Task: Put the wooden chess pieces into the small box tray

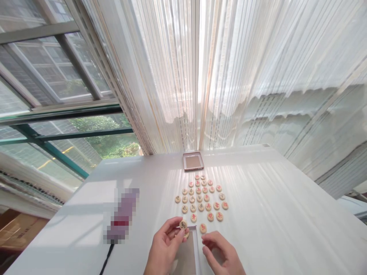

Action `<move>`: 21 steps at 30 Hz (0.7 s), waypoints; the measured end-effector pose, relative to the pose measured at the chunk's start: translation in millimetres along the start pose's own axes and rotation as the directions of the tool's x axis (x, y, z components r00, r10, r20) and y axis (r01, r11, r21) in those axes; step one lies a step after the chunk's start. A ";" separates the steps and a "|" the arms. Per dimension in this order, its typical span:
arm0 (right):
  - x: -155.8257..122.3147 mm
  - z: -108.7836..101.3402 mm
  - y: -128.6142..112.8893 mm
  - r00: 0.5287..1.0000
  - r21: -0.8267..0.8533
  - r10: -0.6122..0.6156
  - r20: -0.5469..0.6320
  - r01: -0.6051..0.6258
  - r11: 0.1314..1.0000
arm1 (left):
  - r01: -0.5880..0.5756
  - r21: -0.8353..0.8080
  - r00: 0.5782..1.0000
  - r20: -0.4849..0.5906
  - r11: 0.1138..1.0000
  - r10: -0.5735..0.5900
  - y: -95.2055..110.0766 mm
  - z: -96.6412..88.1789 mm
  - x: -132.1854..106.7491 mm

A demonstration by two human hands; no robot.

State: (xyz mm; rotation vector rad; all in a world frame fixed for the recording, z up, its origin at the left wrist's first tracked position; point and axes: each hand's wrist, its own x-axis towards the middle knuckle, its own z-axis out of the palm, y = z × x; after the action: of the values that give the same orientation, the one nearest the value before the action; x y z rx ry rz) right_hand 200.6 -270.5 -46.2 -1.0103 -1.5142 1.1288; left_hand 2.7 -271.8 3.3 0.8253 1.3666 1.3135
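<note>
Several round wooden chess discs with red or black characters lie face up in loose rows on the white table. My left hand pinches one black-marked disc between thumb and fingertips, over the far corner of a shallow white-rimmed box. My right hand hovers beside the box with its fingers curled and apart, holding nothing. A red-marked disc lies just beyond its fingertips. A further disc peeks out under my left fingers at the box's rim.
A second small box or lid sits at the far side of the table near the sheer curtains. A blurred-out object with a black cable lies on the left. A window is at the left.
</note>
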 end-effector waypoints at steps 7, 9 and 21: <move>2.7 -2.7 -9.1 0.995 0.058 0.093 0.028 -0.094 0.994 | -0.011 0.063 0.993 0.120 0.998 0.004 -8.4 14.1 -9.9; 3.2 -2.8 -14.6 0.993 0.085 0.120 0.007 -0.120 0.989 | -0.050 0.102 0.982 0.188 0.994 0.030 -6.5 18.5 -13.3; 13.8 -3.3 -39.0 0.989 0.191 0.145 0.014 -0.145 0.971 | -0.332 0.303 0.903 0.374 0.893 0.209 8.4 24.8 -20.7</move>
State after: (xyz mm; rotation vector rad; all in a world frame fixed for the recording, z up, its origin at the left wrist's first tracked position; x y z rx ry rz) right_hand 198.4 -265.7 -5.1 -0.9999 -1.3190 1.3507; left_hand 30.0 -283.3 18.7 1.4720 1.2616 1.0746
